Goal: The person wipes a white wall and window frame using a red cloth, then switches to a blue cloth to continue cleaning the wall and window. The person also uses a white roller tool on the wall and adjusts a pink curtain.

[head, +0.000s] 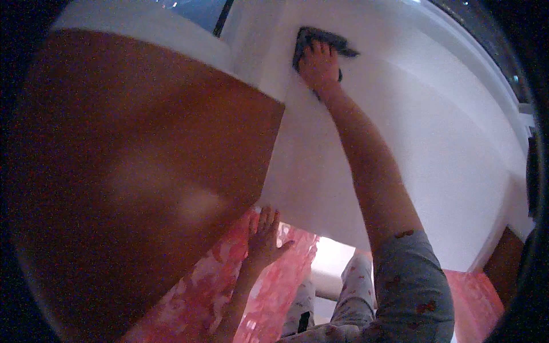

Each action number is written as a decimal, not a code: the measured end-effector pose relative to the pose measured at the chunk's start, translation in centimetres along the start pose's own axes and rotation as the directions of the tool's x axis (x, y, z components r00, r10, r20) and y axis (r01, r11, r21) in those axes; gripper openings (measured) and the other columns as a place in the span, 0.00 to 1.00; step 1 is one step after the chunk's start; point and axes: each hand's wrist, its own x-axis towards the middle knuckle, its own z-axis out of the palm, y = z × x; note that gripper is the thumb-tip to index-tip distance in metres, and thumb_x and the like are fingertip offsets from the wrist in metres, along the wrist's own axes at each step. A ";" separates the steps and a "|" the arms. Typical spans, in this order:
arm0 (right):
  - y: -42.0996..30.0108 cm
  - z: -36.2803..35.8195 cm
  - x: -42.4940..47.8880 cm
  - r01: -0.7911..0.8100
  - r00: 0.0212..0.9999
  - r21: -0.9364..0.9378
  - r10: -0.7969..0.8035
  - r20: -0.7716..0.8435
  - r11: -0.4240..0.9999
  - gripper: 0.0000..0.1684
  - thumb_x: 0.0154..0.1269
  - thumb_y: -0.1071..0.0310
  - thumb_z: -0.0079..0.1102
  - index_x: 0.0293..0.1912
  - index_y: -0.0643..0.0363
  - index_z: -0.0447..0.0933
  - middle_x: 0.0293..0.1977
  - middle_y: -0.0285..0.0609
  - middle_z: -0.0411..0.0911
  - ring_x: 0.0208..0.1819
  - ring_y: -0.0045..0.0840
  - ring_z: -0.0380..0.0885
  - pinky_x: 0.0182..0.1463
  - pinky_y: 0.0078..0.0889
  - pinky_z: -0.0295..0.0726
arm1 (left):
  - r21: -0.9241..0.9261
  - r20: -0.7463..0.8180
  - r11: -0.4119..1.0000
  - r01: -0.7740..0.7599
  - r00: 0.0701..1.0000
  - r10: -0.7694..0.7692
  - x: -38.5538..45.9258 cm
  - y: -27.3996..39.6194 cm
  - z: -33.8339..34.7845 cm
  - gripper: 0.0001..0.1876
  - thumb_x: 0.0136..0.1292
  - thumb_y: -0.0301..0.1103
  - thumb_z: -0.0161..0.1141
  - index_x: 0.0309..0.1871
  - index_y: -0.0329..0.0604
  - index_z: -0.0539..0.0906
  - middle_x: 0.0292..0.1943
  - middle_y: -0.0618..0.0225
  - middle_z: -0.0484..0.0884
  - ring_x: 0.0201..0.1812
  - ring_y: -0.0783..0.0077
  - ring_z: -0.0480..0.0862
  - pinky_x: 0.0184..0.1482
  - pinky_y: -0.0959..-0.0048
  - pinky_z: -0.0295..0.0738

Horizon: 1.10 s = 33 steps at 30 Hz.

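My right hand presses a dark grey cloth flat against a white surface, near its far left part. The fingers are spread over the cloth, and part of it sticks out to the right. My right arm stretches across the white surface. Close to my body, my left hand holds nothing, thumb apart from the fingers. Its fingertips are by the near corner of a brown panel and the edge of the white surface. Pink patterned fabric lies under and around the left hand.
The brown panel, shiny in places, takes up the left side. Dark blue glass shows at the top. My legs in light patterned trousers are below. More pink fabric and a brown wooden piece sit at lower right.
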 end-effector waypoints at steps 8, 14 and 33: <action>0.2 -4.1 -10.9 0.170 0.966 0.094 -0.184 0.181 0.981 0.28 0.70 0.53 0.50 0.62 0.58 0.75 0.70 0.49 0.65 0.77 0.43 0.54 0.78 0.52 0.52 | 0.187 -0.035 0.981 -0.053 0.998 0.061 4.3 2.8 0.4 0.53 0.61 0.69 0.56 0.78 0.37 0.58 0.79 0.50 0.53 0.80 0.52 0.51 0.76 0.36 0.38; -5.6 -3.2 -23.3 0.176 0.973 0.212 -0.203 0.112 0.961 0.25 0.66 0.54 0.53 0.51 0.65 0.80 0.66 0.59 0.68 0.77 0.46 0.53 0.79 0.54 0.48 | 0.076 -0.137 0.987 -0.140 0.979 0.149 8.8 2.7 1.2 0.44 0.63 0.60 0.61 0.75 0.42 0.63 0.77 0.51 0.59 0.79 0.53 0.55 0.75 0.37 0.44; -10.2 4.7 -24.6 0.725 0.689 -0.054 -0.724 0.038 0.687 0.31 0.61 0.58 0.56 0.65 0.52 0.74 0.68 0.39 0.68 0.67 0.31 0.68 0.71 0.36 0.66 | 0.173 -0.387 0.985 0.024 0.921 0.046 4.1 -4.7 -1.8 0.33 0.62 0.44 0.68 0.67 0.40 0.72 0.66 0.48 0.71 0.71 0.43 0.65 0.74 0.38 0.47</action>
